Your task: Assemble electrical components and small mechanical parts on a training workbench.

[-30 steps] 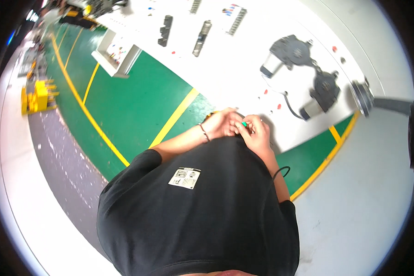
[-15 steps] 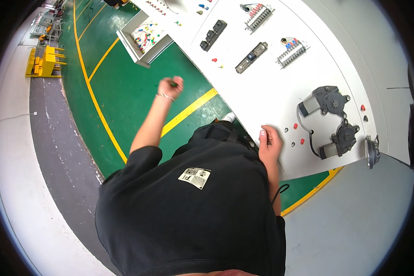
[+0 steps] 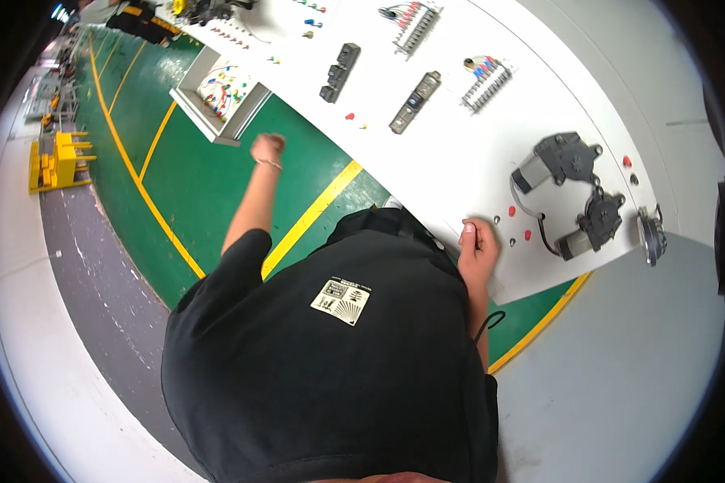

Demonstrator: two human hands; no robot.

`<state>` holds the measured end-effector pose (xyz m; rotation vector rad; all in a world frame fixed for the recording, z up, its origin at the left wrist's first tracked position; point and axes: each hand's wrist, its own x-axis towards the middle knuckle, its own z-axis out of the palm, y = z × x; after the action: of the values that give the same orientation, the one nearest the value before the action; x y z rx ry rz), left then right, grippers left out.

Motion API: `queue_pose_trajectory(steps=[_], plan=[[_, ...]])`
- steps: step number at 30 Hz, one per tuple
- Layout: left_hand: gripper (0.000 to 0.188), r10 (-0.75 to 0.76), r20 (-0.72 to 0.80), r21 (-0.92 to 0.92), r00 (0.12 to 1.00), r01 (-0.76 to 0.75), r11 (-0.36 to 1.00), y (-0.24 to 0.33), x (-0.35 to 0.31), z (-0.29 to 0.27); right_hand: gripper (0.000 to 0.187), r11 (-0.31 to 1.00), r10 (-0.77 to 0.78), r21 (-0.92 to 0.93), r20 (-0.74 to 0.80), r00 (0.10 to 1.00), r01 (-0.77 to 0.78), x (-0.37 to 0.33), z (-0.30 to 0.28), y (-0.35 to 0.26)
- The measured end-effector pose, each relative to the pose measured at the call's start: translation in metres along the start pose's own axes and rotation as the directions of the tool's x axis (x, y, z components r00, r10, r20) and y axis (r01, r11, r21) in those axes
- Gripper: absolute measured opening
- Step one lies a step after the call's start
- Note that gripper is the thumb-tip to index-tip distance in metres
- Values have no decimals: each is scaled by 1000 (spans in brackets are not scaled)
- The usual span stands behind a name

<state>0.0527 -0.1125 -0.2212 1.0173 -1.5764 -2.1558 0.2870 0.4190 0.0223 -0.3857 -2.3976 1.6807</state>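
Observation:
My left hand (image 3: 267,147) is closed, held out over the green floor just short of the open drawer (image 3: 232,129); whatever it may hold is hidden by the fingers. Inside the drawer lies a tangle of short leads (image 3: 221,95) with coloured plugs. My right hand (image 3: 479,243) rests at the near edge of the white table (image 3: 459,169), its fingers curled in with the thumb beside them. I cannot make out anything inside that grip. Close to it on the tabletop are small red caps (image 3: 511,212) and small dark metal pieces (image 3: 512,242).
Two motors with black housings (image 3: 570,157) stand at the right, beside a round dark part (image 3: 651,235). Two black switch panels (image 3: 340,72) and two terminal strips with wires (image 3: 488,84) lie farther up. A person in dark clothes (image 3: 141,20) is at the far left.
My left hand has moved left, nearer the drawer, and its fingers now hide the small dark-green thing glimpsed before. My right hand stays by the table edge. The view has shifted slightly.

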Motion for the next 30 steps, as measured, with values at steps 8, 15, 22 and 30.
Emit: queue_pose_trajectory(steps=[8, 15, 22, 30], plan=[[22, 69, 652, 606, 755, -573, 552, -36, -296, 104, 26, 998, 40, -28, -354, 934, -54, -2, -33, -7], [26, 51, 868, 400, 494, -756, 518, 76, -387, 161, 36, 943, -62, -305, -554, 830, -133, -2, -74, -5], [24, 151, 986, 1, 73, -903, 430, 79, -468, 266, 33, 777, -158, -624, -328, 931, -87, 22, -77, -12], [22, 116, 979, -184, -166, -968, 169, 76, -470, 306, 36, 576, -275, -818, -210, 938, -14, 27, -82, -7]])
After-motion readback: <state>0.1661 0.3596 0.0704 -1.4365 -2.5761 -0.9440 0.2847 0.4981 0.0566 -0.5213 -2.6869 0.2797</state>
